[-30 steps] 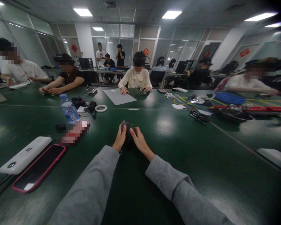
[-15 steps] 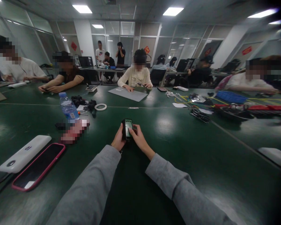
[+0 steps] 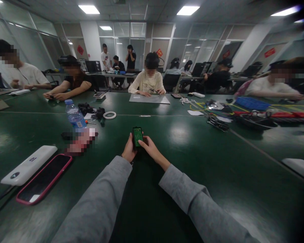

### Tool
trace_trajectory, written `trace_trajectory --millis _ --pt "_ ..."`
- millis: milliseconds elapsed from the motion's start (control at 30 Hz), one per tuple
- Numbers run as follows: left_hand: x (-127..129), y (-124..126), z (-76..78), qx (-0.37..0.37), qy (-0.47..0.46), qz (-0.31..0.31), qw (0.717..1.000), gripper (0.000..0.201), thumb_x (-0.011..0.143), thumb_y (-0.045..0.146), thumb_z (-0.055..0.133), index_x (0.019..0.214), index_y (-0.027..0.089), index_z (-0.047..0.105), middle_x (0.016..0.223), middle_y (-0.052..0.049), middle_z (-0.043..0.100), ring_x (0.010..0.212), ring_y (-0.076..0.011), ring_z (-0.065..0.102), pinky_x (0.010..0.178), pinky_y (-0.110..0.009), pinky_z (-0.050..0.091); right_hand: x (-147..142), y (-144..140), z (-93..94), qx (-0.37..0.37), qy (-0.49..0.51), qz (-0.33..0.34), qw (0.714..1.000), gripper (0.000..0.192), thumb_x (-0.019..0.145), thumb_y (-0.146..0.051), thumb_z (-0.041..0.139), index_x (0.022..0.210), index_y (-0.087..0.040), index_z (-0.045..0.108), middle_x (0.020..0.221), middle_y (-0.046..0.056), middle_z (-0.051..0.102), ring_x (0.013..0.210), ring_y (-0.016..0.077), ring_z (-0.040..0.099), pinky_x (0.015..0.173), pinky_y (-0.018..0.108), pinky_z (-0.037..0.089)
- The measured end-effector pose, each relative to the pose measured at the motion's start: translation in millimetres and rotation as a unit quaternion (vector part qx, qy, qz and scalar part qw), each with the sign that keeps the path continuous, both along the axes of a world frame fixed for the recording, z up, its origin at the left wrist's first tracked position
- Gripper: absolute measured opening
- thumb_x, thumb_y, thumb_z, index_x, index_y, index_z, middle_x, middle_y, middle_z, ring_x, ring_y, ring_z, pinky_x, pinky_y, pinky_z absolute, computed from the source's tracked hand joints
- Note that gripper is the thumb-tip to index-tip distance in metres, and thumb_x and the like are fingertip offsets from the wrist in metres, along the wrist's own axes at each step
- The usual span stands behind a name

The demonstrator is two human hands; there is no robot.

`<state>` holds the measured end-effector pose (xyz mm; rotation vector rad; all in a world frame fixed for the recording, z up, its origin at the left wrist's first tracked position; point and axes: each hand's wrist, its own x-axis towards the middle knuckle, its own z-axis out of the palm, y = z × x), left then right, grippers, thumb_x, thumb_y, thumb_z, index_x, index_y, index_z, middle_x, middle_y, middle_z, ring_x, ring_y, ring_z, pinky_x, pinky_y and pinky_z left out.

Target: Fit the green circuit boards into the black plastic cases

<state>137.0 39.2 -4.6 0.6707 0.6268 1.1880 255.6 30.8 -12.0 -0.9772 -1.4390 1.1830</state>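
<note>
Both hands are closed around a black case (image 3: pixel 134 129) with a green circuit board (image 3: pixel 138 135) facing up. It sits centrally between them, well short of the bench's (image 3: pixel 205 162) far edge; whether its underside touches the bench cannot be told. The left hand (image 3: pixel 128 148) grips the case's left side, and the right hand (image 3: pixel 152 148) clasps the opposite side, its thumb over the board's lower right corner.

The step in hand looks like handling the board within its case. The next move seems to call for a firm left grip on the case's edge and light right-thumb pressure, sparing the board's face. Towards the bench's left edge, a white power bank (image 3: pixel 29 165) lies beside a red-rimmed phone (image 3: pixel 44 179).
</note>
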Motion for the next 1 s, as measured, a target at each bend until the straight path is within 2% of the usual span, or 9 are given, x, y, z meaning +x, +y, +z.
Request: trace_trajectory --millis 100,200,367,600,800,900,967,1000 --pt "1 5 -4.8 -0.025 -0.004 0.026 0.999 0.060 0.082 0.063 0.040 0.112 0.015 0.060 0.108 -0.011 0.065 0.106 -0.0242 0.058 0.093 -0.038 0.045 -1 1 -4.8 0.030 -0.006 -0.033 0.999 0.046 0.076 -0.046 0.061 0.112 -0.020 0.049 0.109 0.007 0.060 0.100 0.0178 0.058 0.088 0.035 0.047" --pt "3 9 -9.0 -0.005 -0.023 0.043 0.999 0.059 0.079 0.064 0.044 0.106 0.014 0.060 0.103 -0.011 0.065 0.103 -0.0226 0.059 0.091 -0.037 0.046 -1 2 -7.5 0.058 -0.044 -0.097 0.993 0.048 0.076 -0.045 0.061 0.115 -0.020 0.048 0.100 0.005 0.060 0.090 0.0168 0.059 0.082 0.034 0.048" --pt "6 10 -13.4 0.043 0.000 0.078 0.996 0.039 0.073 0.039 0.068 0.102 0.015 0.058 0.102 -0.008 0.065 0.097 -0.0179 0.061 0.092 -0.033 0.044 0 3 -9.8 0.080 -0.070 -0.150 0.983 0.049 0.078 -0.045 0.059 0.117 -0.019 0.045 0.090 0.004 0.059 0.081 0.0159 0.058 0.076 0.032 0.048" --pt "1 9 -12.4 0.022 -0.011 0.089 0.996 0.034 0.075 0.041 0.066 0.096 0.015 0.059 0.094 -0.006 0.066 0.085 -0.0147 0.063 0.087 -0.032 0.047 0 2 -10.0 0.089 -0.091 -0.136 0.983 0.052 0.076 -0.046 0.061 0.118 -0.020 0.044 0.091 0.004 0.059 0.083 0.0169 0.058 0.076 0.033 0.047" --pt "4 10 -13.6 0.039 -0.010 0.099 0.994 0.034 0.074 0.038 0.068 0.098 0.016 0.059 0.097 -0.005 0.065 0.086 -0.0140 0.062 0.089 -0.032 0.046 0 3 -10.9 0.085 -0.082 -0.118 0.986 0.053 0.077 -0.046 0.061 0.120 -0.020 0.044 0.095 0.005 0.059 0.085 0.0174 0.059 0.077 0.033 0.048" --pt "3 14 -14.7 0.064 0.032 0.092 0.993 0.038 0.076 0.043 0.064 0.103 0.016 0.058 0.105 -0.009 0.064 0.093 -0.0173 0.061 0.092 -0.035 0.044 2 6 -12.7 0.078 -0.063 -0.131 0.986 0.053 0.077 -0.047 0.060 0.119 -0.020 0.044 0.095 0.005 0.059 0.085 0.0173 0.059 0.076 0.032 0.048" --pt "-5 20 -14.8 0.100 0.099 0.096 0.985 0.042 0.078 0.046 0.060 0.107 0.016 0.058 0.113 -0.011 0.061 0.102 -0.0205 0.059 0.096 -0.039 0.041 3 7 -13.7 0.068 -0.042 -0.150 0.985 0.051 0.077 -0.048 0.059 0.117 -0.020 0.045 0.095 0.006 0.059 0.086 0.0173 0.059 0.077 0.032 0.048" --pt "-13 23 -14.8 0.127 0.150 0.119 0.973 0.042 0.077 0.045 0.061 0.109 0.017 0.058 0.115 -0.011 0.060 0.106 -0.0216 0.057 0.099 -0.039 0.039 4 7 -13.9 0.060 -0.031 -0.159 0.985 0.051 0.078 -0.049 0.058 0.117 -0.020 0.045 0.096 0.006 0.059 0.086 0.0173 0.059 0.077 0.032 0.048"
